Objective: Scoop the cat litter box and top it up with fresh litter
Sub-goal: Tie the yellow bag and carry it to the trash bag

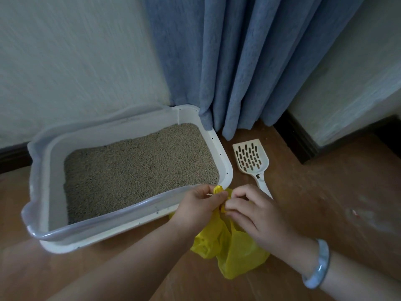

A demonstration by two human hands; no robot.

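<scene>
A white litter box (224, 168) with a clear raised rim sits on the brown floor against the wall, filled with beige litter (138, 168). In front of its near right corner hangs a yellow plastic bag (234, 253). My left hand (199, 205) grips the bag's top and my right hand (258, 213) pinches the same twisted top from the right. A cream slotted scoop (251, 159) lies flat on the floor to the right of the box, its handle pointing toward my right hand.
Blue curtains (249, 61) hang down to the floor behind the box's far right corner. A white wall with a dark baseboard (295, 137) juts out at the right. Brown floor (338, 203) stretches to the right of the scoop.
</scene>
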